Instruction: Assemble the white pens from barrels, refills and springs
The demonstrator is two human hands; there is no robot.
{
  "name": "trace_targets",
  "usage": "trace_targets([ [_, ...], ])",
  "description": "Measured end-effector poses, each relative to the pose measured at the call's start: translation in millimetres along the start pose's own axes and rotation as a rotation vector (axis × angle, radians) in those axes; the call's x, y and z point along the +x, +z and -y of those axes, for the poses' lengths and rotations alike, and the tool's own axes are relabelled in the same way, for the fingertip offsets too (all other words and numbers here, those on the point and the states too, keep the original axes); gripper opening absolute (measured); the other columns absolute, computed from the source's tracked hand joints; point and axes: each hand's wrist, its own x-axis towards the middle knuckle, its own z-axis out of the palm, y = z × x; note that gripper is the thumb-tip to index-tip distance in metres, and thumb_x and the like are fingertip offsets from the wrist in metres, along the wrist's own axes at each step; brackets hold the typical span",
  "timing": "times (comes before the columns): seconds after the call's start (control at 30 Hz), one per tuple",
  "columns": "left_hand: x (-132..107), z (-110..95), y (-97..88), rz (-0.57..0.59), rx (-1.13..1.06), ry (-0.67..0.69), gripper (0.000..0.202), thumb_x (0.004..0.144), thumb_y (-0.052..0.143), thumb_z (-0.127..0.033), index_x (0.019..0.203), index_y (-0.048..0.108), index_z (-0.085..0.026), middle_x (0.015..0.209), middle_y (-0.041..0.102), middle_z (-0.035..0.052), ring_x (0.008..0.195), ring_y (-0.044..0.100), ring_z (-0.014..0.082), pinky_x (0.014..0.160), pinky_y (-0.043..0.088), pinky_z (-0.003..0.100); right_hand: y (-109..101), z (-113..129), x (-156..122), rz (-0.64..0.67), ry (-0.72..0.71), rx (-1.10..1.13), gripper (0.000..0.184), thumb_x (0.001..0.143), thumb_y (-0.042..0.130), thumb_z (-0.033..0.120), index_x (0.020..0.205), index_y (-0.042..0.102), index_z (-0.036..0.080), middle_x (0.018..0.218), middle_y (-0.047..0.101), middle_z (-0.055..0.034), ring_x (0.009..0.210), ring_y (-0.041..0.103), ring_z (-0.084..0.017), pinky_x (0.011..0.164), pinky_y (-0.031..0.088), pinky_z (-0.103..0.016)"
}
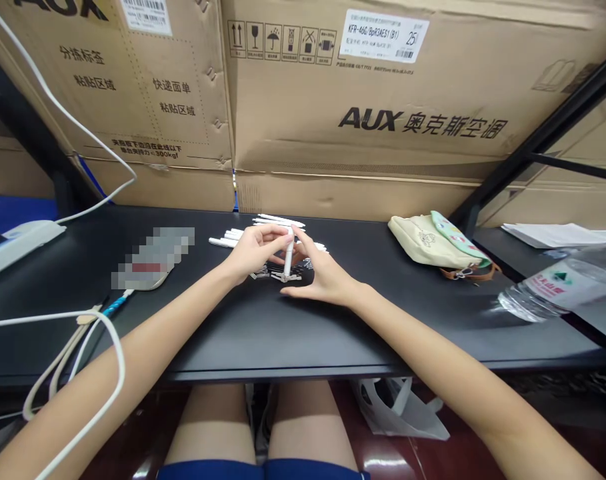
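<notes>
A white pen (pixel 289 259) stands nearly upright above the desk, its upper end pinched between the thumb and fingers of my left hand (pixel 255 252). Around the pen's other side, my right hand (pixel 325 272) is spread, thumb well apart from the fingers; the index fingertip is close to the pen's top, and whether it touches is unclear. Behind my hands lie several white pen barrels (pixel 280 221), with more white barrels (pixel 225 240) beside my left hand. Small pen parts (pixel 263 272) are scattered under and between the hands, partly hidden by them.
Large cardboard boxes (pixel 373 147) stand along the back of the black desk (pixel 263 340). To the left are a blurred-out phone (pixel 155 260), white cables (pixel 117 360) and a power strip (pixel 23 243). A pouch (pixel 433 240) and a water bottle (pixel 557 287) lie right.
</notes>
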Motion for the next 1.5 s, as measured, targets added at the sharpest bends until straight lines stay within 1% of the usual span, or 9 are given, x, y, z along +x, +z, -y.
trace_targets([
  [0.23,1.4,-1.9,-1.3,-0.051,0.000,0.014,0.037,0.065,0.075,-0.043,0.086,0.066,-0.014,0.081,0.069,0.0071,0.079,0.066,0.0211,0.058,0.055,0.027,-3.2,-2.5,1.0,-0.105,0.031,0.122,0.095,0.071,0.070,0.041,0.145,0.014,0.022,0.113,0.060,-0.0100,0.095,0.061,-0.021,0.088,0.048,-0.040],
  [0.33,4.7,-0.2,-7.7,-0.126,-0.022,0.034,0.038,0.064,0.075,-0.044,0.087,0.066,-0.015,0.079,0.069,0.0058,0.082,0.065,0.0210,0.057,0.054,0.025,-11.4,-12.3,9.9,-0.248,0.118,0.136,0.050,0.082,0.058,0.040,0.126,0.048,0.020,0.107,0.063,-0.0089,0.092,0.062,-0.020,0.084,0.048,-0.036],
  [0.43,7.9,2.9,-15.5,-0.171,-0.031,0.040,0.040,0.063,0.075,-0.046,0.087,0.066,-0.015,0.080,0.069,0.0055,0.082,0.065,0.0202,0.056,0.053,0.024,-16.2,-21.8,24.5,-0.137,0.141,-0.061,0.016,0.083,0.056,0.029,0.083,0.066,0.017,0.089,0.069,-0.0061,0.085,0.061,-0.019,0.088,0.042,-0.038],
  [0.63,8.7,4.2,-22.7,-0.211,-0.032,0.030,0.040,0.061,0.075,-0.046,0.084,0.066,-0.015,0.079,0.069,0.0057,0.082,0.064,0.0197,0.055,0.051,0.023,-6.1,-23.3,45.8,0.183,0.159,-0.274,0.011,0.079,0.061,0.023,0.072,0.068,0.017,0.084,0.070,-0.0033,0.082,0.060,-0.018,0.093,0.030,-0.042],
  [0.87,8.5,6.3,-22.6,-0.200,-0.048,0.018,0.043,0.059,0.076,-0.047,0.085,0.066,-0.015,0.080,0.069,0.0051,0.081,0.064,0.0200,0.057,0.052,0.025,1.3,-19.2,49.4,0.216,0.156,-0.443,0.011,0.082,0.057,0.017,0.074,0.065,0.016,0.087,0.068,-0.0061,0.093,0.055,-0.024,0.091,0.030,-0.043],
  [1.07,7.4,5.8,-21.7,-0.194,-0.066,0.012,0.042,0.059,0.077,-0.046,0.085,0.066,-0.015,0.080,0.068,0.0047,0.082,0.064,0.0201,0.059,0.052,0.025,-0.5,-11.9,45.6,0.084,0.089,-0.563,0.013,0.085,0.049,0.016,0.077,0.060,0.015,0.081,0.065,-0.0113,0.087,0.049,-0.026,0.086,0.035,-0.045],
  [1.23,5.2,3.0,-19.1,-0.184,-0.062,0.005,0.039,0.061,0.076,-0.045,0.085,0.067,-0.016,0.081,0.069,0.0051,0.083,0.064,0.0200,0.057,0.051,0.023,-17.6,-22.1,36.1,-0.259,0.198,-0.089,0.014,0.085,0.051,0.027,0.081,0.058,0.017,0.078,0.062,-0.0055,0.073,0.053,-0.018,0.070,0.045,-0.034],
  [1.37,1.2,0.2,-11.5,-0.137,-0.048,-0.043,0.036,0.062,0.076,-0.043,0.083,0.067,-0.015,0.080,0.068,0.0051,0.079,0.064,0.0181,0.055,0.049,0.022,-26.5,-36.6,30.1,-0.583,0.368,0.514,0.027,0.065,0.071,0.039,0.075,0.059,0.018,0.074,0.057,0.0000,0.064,0.052,-0.011,0.059,0.047,-0.026],
  [1.5,-2.1,-0.6,-3.8,-0.051,0.016,-0.088,0.037,0.062,0.076,-0.044,0.081,0.067,-0.014,0.079,0.068,0.0066,0.076,0.063,0.0175,0.055,0.049,0.023,-30.5,-37.5,27.3,-0.691,0.407,0.839,0.031,0.059,0.077,0.041,0.072,0.061,0.019,0.067,0.053,0.0029,0.061,0.051,-0.007,0.058,0.048,-0.021],
])
